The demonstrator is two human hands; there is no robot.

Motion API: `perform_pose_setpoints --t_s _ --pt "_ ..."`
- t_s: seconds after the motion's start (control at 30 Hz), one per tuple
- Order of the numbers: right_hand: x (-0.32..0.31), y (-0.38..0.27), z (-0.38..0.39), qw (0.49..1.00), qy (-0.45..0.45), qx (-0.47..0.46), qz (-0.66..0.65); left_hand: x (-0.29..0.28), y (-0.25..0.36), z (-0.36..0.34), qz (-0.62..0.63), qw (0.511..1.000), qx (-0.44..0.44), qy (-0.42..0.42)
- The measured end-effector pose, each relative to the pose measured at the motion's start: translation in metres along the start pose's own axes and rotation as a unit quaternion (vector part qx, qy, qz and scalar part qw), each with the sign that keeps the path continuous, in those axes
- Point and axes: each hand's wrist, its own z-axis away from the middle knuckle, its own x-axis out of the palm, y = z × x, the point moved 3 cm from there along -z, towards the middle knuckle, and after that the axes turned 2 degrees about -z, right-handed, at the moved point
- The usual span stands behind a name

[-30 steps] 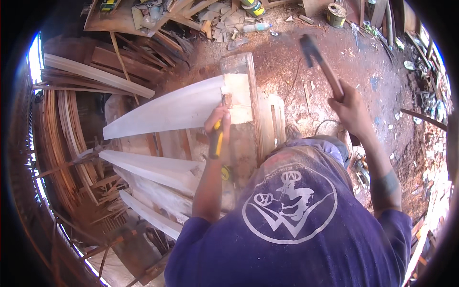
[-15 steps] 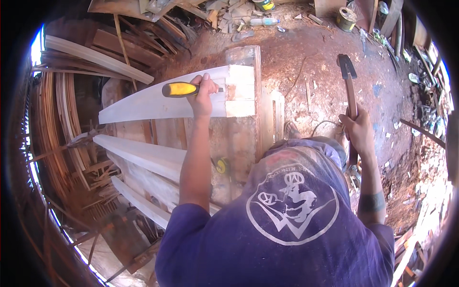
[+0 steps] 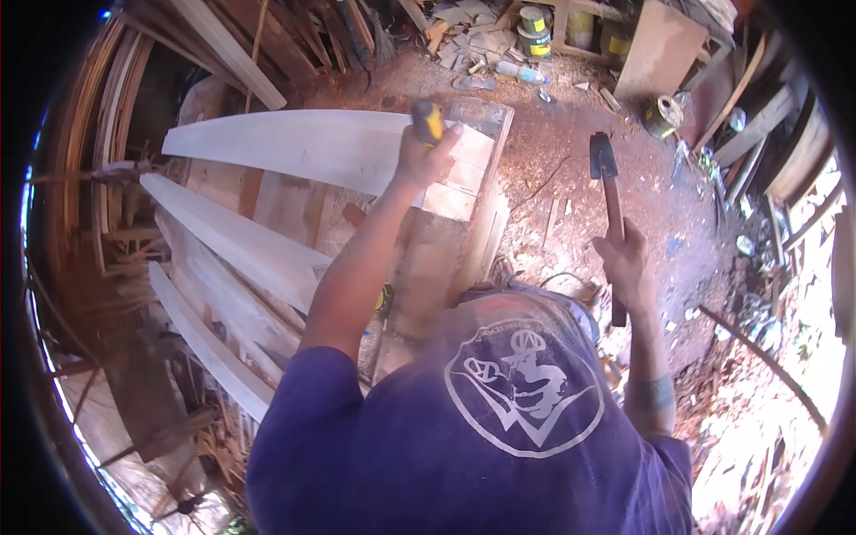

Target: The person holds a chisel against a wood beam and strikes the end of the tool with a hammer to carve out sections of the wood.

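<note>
My left hand (image 3: 424, 162) is closed around a chisel (image 3: 430, 125) with a yellow and black handle. The handle stands up out of my fist, and the hand hides the blade. Beneath it lies a long, pale, tapered board (image 3: 285, 143), with pencil-like lines across its squared right end. Off to the right, my right hand (image 3: 626, 263) grips the wooden handle of a hammer (image 3: 614, 209). Its dark metal head points away from me, above the floor and apart from the board.
More pale tapered boards (image 3: 241, 227) lie on the wooden workbench (image 3: 423, 267), nearer to me. A yellow and black tape measure (image 3: 384, 299) is partly hidden by my left arm. Stacked planks (image 3: 107, 134) stand at left. Cans (image 3: 535, 40), a plastic bottle (image 3: 522, 72) and wood scraps lie at the back.
The chisel has turned from lying sideways to handle up, and my left hand has moved right towards the board's squared end. The whole view has shifted; the hammer is still in my right hand.
</note>
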Motion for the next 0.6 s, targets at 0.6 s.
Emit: perform_pose_setpoints --t_s 0.6 --pt "-0.006 0.094 0.041 0.951 0.076 0.182 -0.237 0.103 0.004 0.029 -0.365 0.897 0.208 -0.135"
